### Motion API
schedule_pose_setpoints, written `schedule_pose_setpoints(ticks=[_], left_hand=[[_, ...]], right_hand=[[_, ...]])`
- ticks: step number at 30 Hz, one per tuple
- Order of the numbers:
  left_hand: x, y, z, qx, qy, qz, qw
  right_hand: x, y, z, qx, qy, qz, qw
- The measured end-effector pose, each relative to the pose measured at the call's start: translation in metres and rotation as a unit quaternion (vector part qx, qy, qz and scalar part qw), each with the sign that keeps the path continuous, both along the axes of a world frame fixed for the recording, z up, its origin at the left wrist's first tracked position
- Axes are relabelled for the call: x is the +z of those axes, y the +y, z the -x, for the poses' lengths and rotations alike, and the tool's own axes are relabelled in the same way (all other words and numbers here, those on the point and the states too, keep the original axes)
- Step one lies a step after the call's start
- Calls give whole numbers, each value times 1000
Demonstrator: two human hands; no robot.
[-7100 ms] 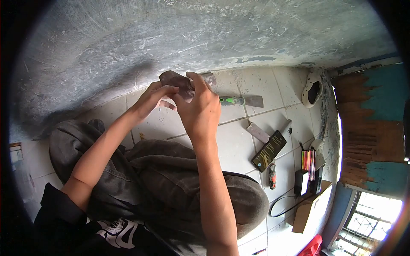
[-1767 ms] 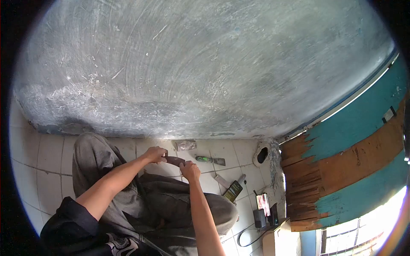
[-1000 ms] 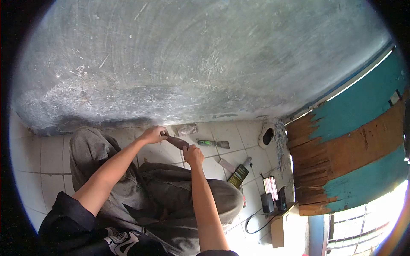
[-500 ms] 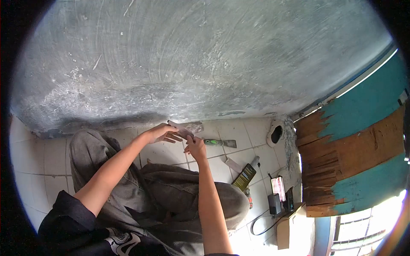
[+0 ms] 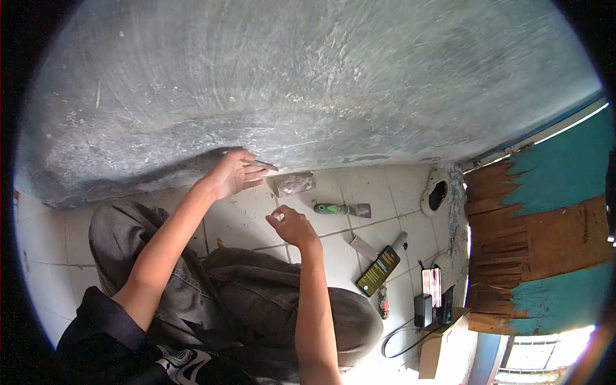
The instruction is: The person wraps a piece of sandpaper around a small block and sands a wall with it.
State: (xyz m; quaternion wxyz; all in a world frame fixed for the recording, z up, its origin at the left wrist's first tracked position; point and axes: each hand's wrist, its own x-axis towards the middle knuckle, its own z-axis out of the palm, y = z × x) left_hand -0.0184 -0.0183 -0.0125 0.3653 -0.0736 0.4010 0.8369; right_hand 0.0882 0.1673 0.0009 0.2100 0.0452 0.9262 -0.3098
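Observation:
My left hand (image 5: 232,175) is near the foot of the grey wall (image 5: 256,96), holding a thin sandpaper piece (image 5: 262,165) seen nearly edge-on between thumb and fingers. Below and to the right, my right hand (image 5: 294,228) is apart from it, fingers curled; whether anything small is in them is hidden. A whitish, dusty block (image 5: 296,184) lies on the tiled floor against the wall, right of my left hand. Beside it rests a putty knife (image 5: 343,210) with a green and grey handle, its blade pointing right.
Farther right on the floor are a phone (image 5: 378,271), a flat strip (image 5: 364,248), a red-handled tool (image 5: 384,303), a white clog (image 5: 436,192), a black box (image 5: 423,310), a cable (image 5: 393,346) and a cardboard box (image 5: 443,350). My crossed legs (image 5: 256,289) are below my hands.
My right hand has let go of the brown sheet and moved down, apart from my left. My left hand has carried the sheet up beside the wall, and it now shows edge-on.

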Motion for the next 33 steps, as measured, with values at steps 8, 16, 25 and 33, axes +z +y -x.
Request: schedule_pose_setpoints(ticks=[8, 16, 25, 33], left_hand=[[29, 6, -9, 32, 19, -19, 999], [31, 11, -15, 37, 19, 29, 999], [27, 12, -14, 54, 2, 35, 998], [21, 12, -12, 53, -7, 28, 998]], right_hand=[[14, 0, -4, -17, -7, -12, 1000], [24, -4, -3, 7, -14, -7, 1000], [27, -5, -3, 13, -22, -15, 1000], [24, -4, -4, 15, -16, -19, 1000]])
